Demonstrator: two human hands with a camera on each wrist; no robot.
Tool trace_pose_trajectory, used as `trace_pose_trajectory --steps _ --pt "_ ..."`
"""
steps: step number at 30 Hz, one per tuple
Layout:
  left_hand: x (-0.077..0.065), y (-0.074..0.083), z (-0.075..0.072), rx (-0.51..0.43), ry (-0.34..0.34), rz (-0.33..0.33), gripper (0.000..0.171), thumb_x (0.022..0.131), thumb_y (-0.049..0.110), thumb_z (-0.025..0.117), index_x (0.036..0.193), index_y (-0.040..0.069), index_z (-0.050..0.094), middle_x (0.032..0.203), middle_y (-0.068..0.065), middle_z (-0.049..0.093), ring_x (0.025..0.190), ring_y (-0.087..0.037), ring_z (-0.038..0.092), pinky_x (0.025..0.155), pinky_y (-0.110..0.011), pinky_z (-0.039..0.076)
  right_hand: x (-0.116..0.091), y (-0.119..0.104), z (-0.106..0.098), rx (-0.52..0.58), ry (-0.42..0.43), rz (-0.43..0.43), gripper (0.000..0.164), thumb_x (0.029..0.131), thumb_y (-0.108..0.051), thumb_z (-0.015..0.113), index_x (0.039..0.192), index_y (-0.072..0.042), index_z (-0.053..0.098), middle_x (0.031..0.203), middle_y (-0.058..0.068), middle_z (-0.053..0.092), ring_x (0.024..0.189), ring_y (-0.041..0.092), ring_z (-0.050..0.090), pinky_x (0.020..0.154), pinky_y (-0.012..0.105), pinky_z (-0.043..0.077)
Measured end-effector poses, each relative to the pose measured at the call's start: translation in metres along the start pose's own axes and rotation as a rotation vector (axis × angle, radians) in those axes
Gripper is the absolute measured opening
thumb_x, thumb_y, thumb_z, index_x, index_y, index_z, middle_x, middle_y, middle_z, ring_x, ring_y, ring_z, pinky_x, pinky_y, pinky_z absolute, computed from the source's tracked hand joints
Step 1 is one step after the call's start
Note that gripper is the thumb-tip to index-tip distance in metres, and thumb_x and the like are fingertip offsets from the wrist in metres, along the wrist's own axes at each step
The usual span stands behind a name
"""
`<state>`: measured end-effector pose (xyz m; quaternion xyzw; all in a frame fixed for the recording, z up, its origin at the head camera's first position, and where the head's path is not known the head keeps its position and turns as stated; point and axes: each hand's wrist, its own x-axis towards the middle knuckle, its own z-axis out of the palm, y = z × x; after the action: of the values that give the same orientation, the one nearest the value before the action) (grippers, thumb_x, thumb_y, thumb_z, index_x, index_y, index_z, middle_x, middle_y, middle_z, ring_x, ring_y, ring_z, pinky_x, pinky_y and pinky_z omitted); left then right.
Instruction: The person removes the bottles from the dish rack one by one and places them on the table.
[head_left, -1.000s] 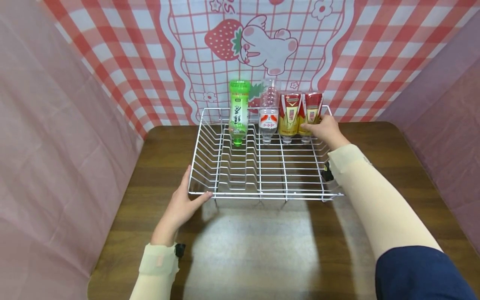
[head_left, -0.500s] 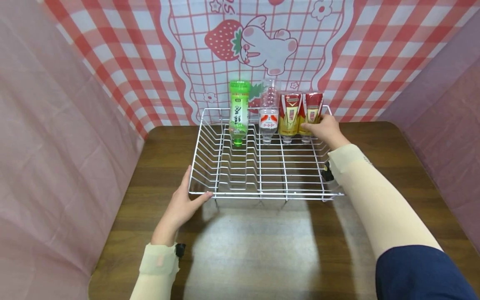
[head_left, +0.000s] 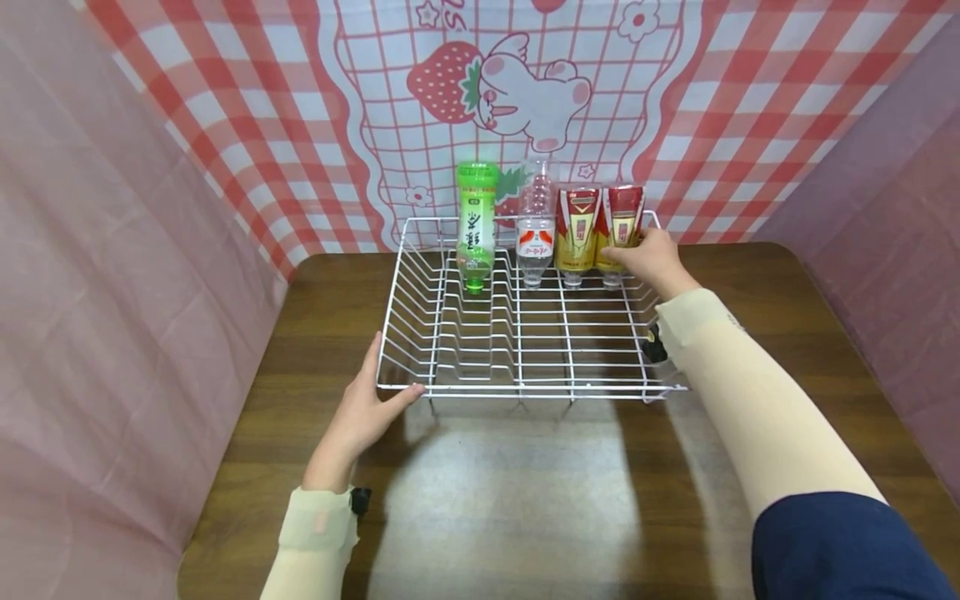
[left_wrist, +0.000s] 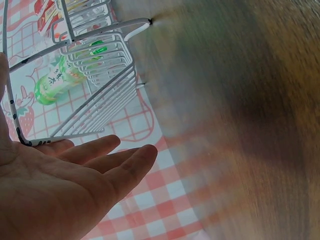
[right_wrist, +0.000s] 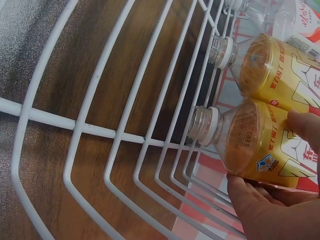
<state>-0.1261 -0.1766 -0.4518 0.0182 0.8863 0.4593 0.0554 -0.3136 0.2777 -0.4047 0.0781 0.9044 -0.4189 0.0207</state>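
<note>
A white wire dish rack [head_left: 543, 389] stands on the table with bottles upside down along its back. My right hand [head_left: 654, 260] grips the rightmost red-and-gold labelled bottle [head_left: 622, 218], its thumb across the label; in the right wrist view the capless neck of this bottle [right_wrist: 250, 142] meets the rack's wires. Beside it stands a matching bottle [head_left: 577, 229], then a clear bottle [head_left: 536, 237] with a white-and-red label, then a green bottle [head_left: 477, 221]. At the rack's front left corner, my left hand [head_left: 362, 421] rests against the frame, thumb and fingers spread; the left wrist view shows its fingers [left_wrist: 125, 170] extended.
The brown wooden table [head_left: 495, 500] extends in front of the rack and to both sides. Behind it hangs a red-and-white checked cloth [head_left: 225, 100] with strawberry and rabbit prints. Pink curtains [head_left: 97, 275] close off both sides.
</note>
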Motion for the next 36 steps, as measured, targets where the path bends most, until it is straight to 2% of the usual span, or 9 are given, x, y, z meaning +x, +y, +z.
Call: trace_pose_trajectory --steps 14,25,36 --pt "0.000 0.000 0.000 0.016 0.003 0.001 0.110 0.088 0.050 0.078 0.165 0.027 0.004 0.159 -0.024 0.032 0.142 -0.040 0.034 0.114 -0.059 0.027 -0.007 -0.004 -0.004 0.007 0.014 -0.005 0.064 0.091 -0.038 0.077 0.129 0.009 0.057 0.121 0.028 0.062 0.104 0.039 0.061 0.092 0.051 0.052" --pt "0.004 0.002 -0.001 0.013 0.012 0.031 0.110 0.087 0.050 0.079 0.165 0.026 0.006 0.160 -0.022 0.031 0.142 -0.039 0.034 0.114 -0.058 0.028 -0.015 -0.010 -0.015 -0.003 0.049 -0.024 0.072 0.091 -0.048 0.074 0.134 0.007 0.056 0.124 0.026 0.061 0.106 0.037 0.059 0.094 0.052 0.050" --pt "0.001 0.001 0.000 0.009 0.002 0.019 0.109 0.088 0.048 0.079 0.166 0.025 0.006 0.160 -0.023 0.032 0.143 -0.038 0.033 0.115 -0.058 0.027 -0.028 -0.010 -0.022 0.050 0.059 -0.025 0.077 0.090 -0.051 0.073 0.140 0.004 0.053 0.132 0.023 0.059 0.115 0.035 0.058 0.098 0.050 0.049"
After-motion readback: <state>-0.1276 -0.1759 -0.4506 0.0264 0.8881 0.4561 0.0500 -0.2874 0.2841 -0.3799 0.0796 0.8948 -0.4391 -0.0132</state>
